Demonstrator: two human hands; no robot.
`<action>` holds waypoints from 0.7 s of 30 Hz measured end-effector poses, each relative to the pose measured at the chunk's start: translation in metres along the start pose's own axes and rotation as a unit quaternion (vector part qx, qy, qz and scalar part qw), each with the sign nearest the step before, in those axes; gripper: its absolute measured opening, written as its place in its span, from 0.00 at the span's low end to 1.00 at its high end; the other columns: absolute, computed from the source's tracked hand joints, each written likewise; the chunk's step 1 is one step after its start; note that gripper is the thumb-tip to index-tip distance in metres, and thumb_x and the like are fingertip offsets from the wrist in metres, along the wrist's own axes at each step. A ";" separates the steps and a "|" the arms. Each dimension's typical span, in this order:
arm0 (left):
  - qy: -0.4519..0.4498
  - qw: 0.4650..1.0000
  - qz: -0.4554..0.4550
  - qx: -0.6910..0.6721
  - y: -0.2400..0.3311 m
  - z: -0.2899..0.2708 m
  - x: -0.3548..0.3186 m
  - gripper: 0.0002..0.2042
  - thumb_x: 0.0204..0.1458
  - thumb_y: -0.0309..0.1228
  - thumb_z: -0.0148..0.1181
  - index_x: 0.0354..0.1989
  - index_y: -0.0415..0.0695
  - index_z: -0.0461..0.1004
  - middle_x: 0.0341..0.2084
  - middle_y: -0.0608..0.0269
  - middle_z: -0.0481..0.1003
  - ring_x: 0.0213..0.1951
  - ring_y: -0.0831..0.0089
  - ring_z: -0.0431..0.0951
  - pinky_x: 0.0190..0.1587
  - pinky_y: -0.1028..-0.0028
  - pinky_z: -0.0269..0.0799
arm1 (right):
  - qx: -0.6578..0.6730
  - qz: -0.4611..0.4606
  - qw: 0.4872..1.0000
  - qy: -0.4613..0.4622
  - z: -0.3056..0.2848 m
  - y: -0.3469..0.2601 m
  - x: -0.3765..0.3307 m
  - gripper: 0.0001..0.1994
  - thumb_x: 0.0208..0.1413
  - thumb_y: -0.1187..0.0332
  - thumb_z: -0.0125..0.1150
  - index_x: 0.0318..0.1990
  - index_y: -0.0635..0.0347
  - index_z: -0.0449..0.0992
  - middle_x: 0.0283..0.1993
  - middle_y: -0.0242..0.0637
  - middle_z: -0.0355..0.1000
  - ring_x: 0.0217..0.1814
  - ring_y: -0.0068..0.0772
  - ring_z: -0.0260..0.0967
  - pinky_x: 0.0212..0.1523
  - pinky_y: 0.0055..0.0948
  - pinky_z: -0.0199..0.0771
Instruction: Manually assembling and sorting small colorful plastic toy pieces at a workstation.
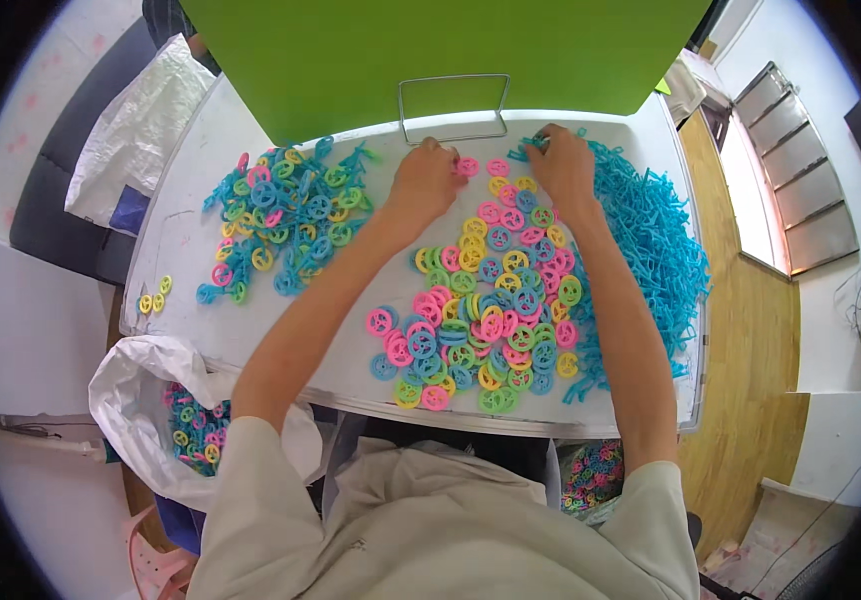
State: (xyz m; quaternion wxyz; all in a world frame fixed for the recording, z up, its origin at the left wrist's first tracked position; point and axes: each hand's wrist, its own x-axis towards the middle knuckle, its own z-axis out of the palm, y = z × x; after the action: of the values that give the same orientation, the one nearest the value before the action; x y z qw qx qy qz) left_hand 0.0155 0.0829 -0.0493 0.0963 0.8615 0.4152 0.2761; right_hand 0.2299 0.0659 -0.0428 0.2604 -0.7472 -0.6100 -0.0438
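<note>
At the far side of the white table, my left hand (426,182) is closed, its thumb and fingertips on a small pink spoked plastic wheel (467,167). My right hand (565,168) pinches a thin blue plastic piece (532,147) close to the pile of blue pieces (646,240); its own fingers partly cover it. Between my forearms spreads a heap of loose pink, yellow, green and blue wheels (491,320). A pile of blue pieces joined with coloured wheels (286,215) lies to the left of my left forearm.
A green panel (471,60) with a wire handle (454,138) stands along the far edge of the white table (281,345). Several yellow wheels (153,297) lie at the left. Below the front edge are a white sack (131,400) of coloured pieces and another filled bag (593,475).
</note>
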 end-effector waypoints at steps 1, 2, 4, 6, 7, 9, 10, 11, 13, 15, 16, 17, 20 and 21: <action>-0.015 0.999 -0.045 0.011 0.000 0.004 0.001 0.10 0.46 0.30 0.62 0.36 0.40 0.78 0.35 0.49 0.75 0.38 0.53 0.76 0.42 0.61 0.71 | 0.000 -0.002 1.000 -0.002 -0.001 0.000 -0.001 0.16 0.48 0.59 0.65 0.40 0.61 0.78 0.30 0.48 0.76 0.34 0.52 0.75 0.36 0.40 0.74; -0.015 0.999 -0.047 0.009 0.002 0.002 -0.002 0.10 0.46 0.30 0.62 0.36 0.40 0.78 0.35 0.49 0.75 0.38 0.53 0.76 0.42 0.61 0.71 | 0.042 -0.023 0.999 0.015 -0.008 0.000 -0.007 0.16 0.48 0.60 0.65 0.40 0.62 0.78 0.28 0.47 0.76 0.32 0.49 0.75 0.35 0.39 0.74; -0.027 0.996 -0.072 -0.047 0.006 -0.007 -0.013 0.09 0.45 0.31 0.64 0.32 0.40 0.78 0.33 0.48 0.75 0.36 0.56 0.77 0.40 0.64 0.72 | 0.082 -0.040 0.995 0.028 -0.029 0.000 -0.021 0.16 0.48 0.61 0.64 0.40 0.62 0.78 0.27 0.46 0.76 0.31 0.47 0.75 0.34 0.38 0.74; -0.035 0.990 -0.105 -0.090 0.012 -0.024 -0.022 0.09 0.46 0.31 0.64 0.33 0.39 0.78 0.32 0.51 0.75 0.35 0.61 0.77 0.39 0.66 0.73 | 0.197 0.019 0.980 -0.006 -0.054 -0.006 -0.033 0.13 0.52 0.65 0.61 0.42 0.63 0.77 0.28 0.42 0.76 0.31 0.36 0.76 0.34 0.32 0.74; -0.039 0.982 -0.132 -0.132 0.017 -0.032 -0.024 0.09 0.47 0.31 0.64 0.34 0.39 0.77 0.31 0.53 0.75 0.34 0.65 0.78 0.37 0.68 0.73 | 0.195 0.019 0.981 -0.004 -0.061 -0.004 -0.041 0.13 0.52 0.65 0.61 0.42 0.63 0.77 0.28 0.42 0.76 0.31 0.36 0.76 0.34 0.32 0.74; -0.047 0.945 -0.170 -0.277 0.027 -0.045 -0.026 0.10 0.50 0.32 0.63 0.35 0.39 0.76 0.31 0.57 0.75 0.34 0.69 0.77 0.37 0.71 0.73 | 0.404 0.056 0.906 -0.116 -0.070 0.001 -0.056 0.13 0.56 0.67 0.59 0.46 0.63 0.74 0.35 0.37 0.76 0.35 0.25 0.73 0.37 0.24 0.73; -0.058 0.884 -0.199 -0.419 0.033 -0.046 -0.028 0.10 0.52 0.33 0.62 0.37 0.38 0.75 0.31 0.60 0.75 0.34 0.74 0.77 0.37 0.74 0.74 | 0.402 0.057 0.907 -0.114 -0.072 0.001 -0.066 0.13 0.56 0.67 0.59 0.46 0.63 0.74 0.35 0.37 0.76 0.35 0.25 0.73 0.37 0.24 0.73; -0.056 0.884 -0.199 -0.419 0.037 -0.045 -0.031 0.10 0.52 0.33 0.62 0.37 0.38 0.75 0.31 0.60 0.75 0.34 0.74 0.77 0.37 0.74 0.74 | 0.516 0.104 0.838 -0.143 -0.072 -0.002 -0.075 0.13 0.58 0.67 0.57 0.48 0.63 0.73 0.38 0.35 0.75 0.37 0.23 0.72 0.39 0.22 0.73; -0.076 0.813 -0.222 -0.533 0.048 -0.042 -0.038 0.11 0.56 0.34 0.58 0.38 0.38 0.73 0.31 0.64 0.74 0.36 0.77 0.76 0.37 0.76 0.74 | 0.620 0.148 0.752 -0.170 -0.071 -0.010 -0.087 0.14 0.60 0.67 0.56 0.50 0.63 0.71 0.41 0.34 0.74 0.39 0.21 0.71 0.41 0.21 0.72; -0.076 0.802 -0.226 -0.548 0.060 -0.042 -0.046 0.11 0.57 0.35 0.57 0.38 0.38 0.71 0.32 0.64 0.74 0.36 0.76 0.76 0.38 0.77 0.75 | 0.565 0.147 0.795 -0.164 -0.070 -0.020 -0.094 0.16 0.61 0.66 0.55 0.52 0.64 0.69 0.40 0.32 0.73 0.39 0.20 0.71 0.42 0.21 0.74; -0.078 0.789 -0.230 -0.564 0.064 -0.042 -0.049 0.11 0.58 0.35 0.56 0.37 0.38 0.70 0.32 0.63 0.73 0.36 0.76 0.76 0.38 0.77 0.75 | 0.564 0.147 0.795 -0.164 -0.071 -0.027 -0.099 0.16 0.61 0.66 0.55 0.52 0.64 0.69 0.40 0.32 0.73 0.39 0.20 0.71 0.42 0.21 0.74; -0.078 0.789 -0.230 -0.564 0.066 -0.041 -0.052 0.11 0.58 0.35 0.56 0.37 0.38 0.70 0.32 0.63 0.73 0.36 0.76 0.76 0.38 0.77 0.75 | 0.577 0.155 0.787 -0.152 -0.073 -0.035 -0.103 0.15 0.61 0.67 0.55 0.51 0.64 0.69 0.40 0.32 0.72 0.39 0.20 0.71 0.43 0.22 0.74; -0.076 0.788 -0.223 -0.569 0.071 -0.039 -0.056 0.11 0.59 0.35 0.54 0.37 0.38 0.68 0.35 0.63 0.73 0.36 0.75 0.77 0.39 0.77 0.76 | 0.627 0.162 0.750 -0.133 -0.066 -0.037 -0.110 0.13 0.61 0.68 0.55 0.49 0.64 0.69 0.41 0.33 0.73 0.39 0.20 0.71 0.43 0.22 0.75; -0.084 0.767 -0.236 -0.591 0.073 -0.038 -0.058 0.11 0.60 0.35 0.54 0.38 0.38 0.68 0.35 0.63 0.73 0.36 0.74 0.77 0.39 0.76 0.76 | 0.663 0.162 0.719 -0.127 -0.061 -0.036 -0.112 0.12 0.61 0.68 0.55 0.48 0.65 0.69 0.41 0.34 0.73 0.40 0.20 0.71 0.43 0.22 0.76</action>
State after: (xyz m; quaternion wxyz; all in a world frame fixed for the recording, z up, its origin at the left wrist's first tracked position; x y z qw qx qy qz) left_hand 0.0137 -0.0103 -0.0114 0.6827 0.5291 0.3502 0.3625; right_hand 0.1832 -0.0566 -0.0216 0.6128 -0.4689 -0.3802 0.5100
